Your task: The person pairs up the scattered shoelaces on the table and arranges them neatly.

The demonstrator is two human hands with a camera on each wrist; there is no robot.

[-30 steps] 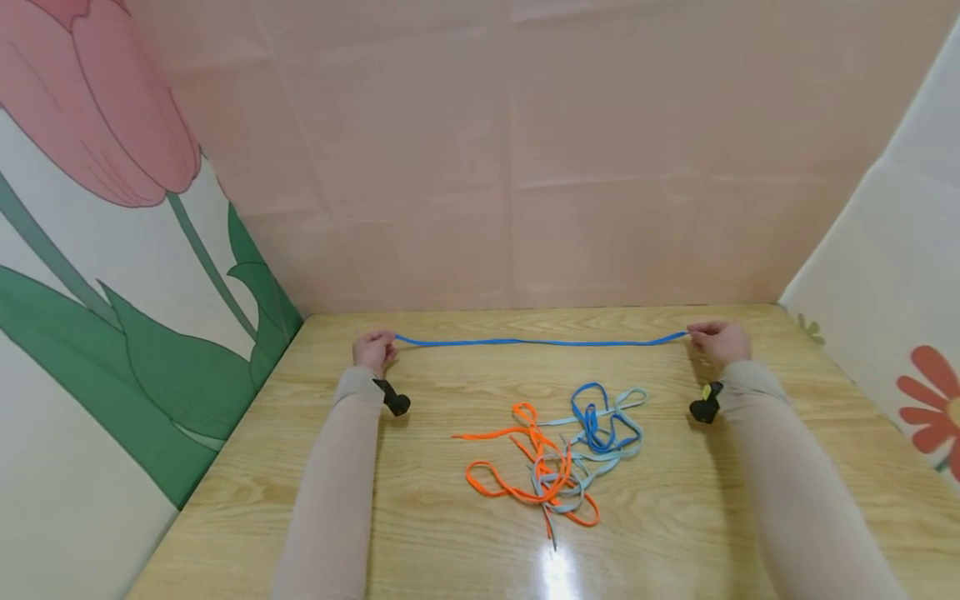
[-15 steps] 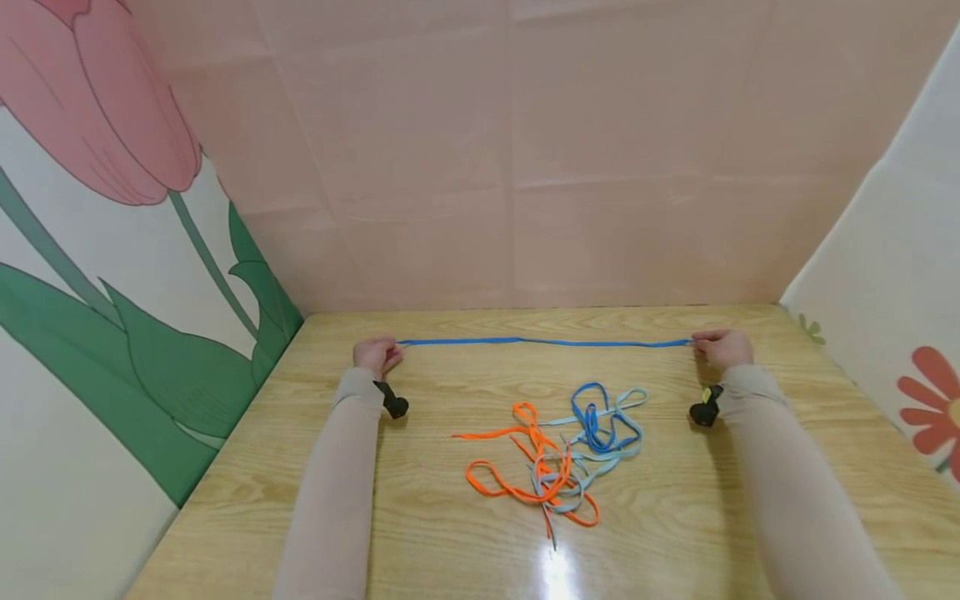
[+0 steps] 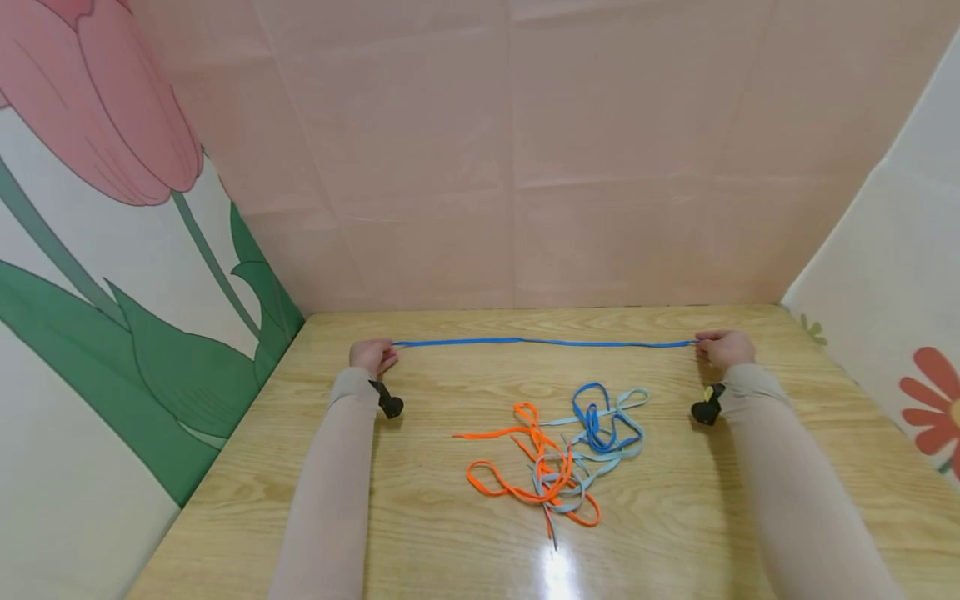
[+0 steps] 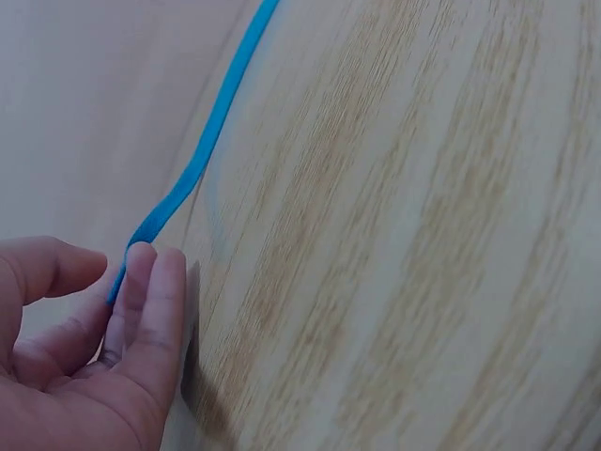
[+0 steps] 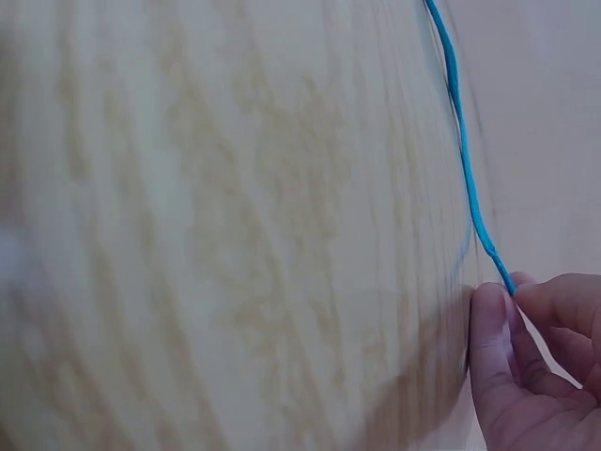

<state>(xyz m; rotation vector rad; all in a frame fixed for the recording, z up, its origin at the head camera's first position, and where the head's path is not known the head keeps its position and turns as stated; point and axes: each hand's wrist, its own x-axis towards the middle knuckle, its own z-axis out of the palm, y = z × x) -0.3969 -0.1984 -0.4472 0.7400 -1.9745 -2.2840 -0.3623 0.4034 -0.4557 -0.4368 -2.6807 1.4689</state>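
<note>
A blue shoelace [image 3: 465, 341] runs nearly straight from side to side along the back of the table. My left hand [image 3: 371, 356] holds its left end; in the left wrist view the lace [image 4: 211, 141] drops between the thumb and fingers, its tip hidden there. At the right end, my right hand [image 3: 724, 348] pinches the lace between thumb and fingertips, close over the wood. Nearer me lies a loose tangle: an orange shoelace [image 3: 517, 492], a light blue-grey shoelace [image 3: 600, 472] and another blue shoelace [image 3: 595, 429], looped over one another.
The wooden table [image 3: 435, 542] meets a pink backdrop [image 3: 420, 250] just behind the stretched lace. A flower-printed panel [image 3: 67, 500] stands on the left, and a white one [image 3: 862, 275] on the right.
The blue lace sagged between raised hands a second ago; both hands have lowered, and it now lies straight. Lately the hands have shifted slightly outward. The tangle has not moved.
</note>
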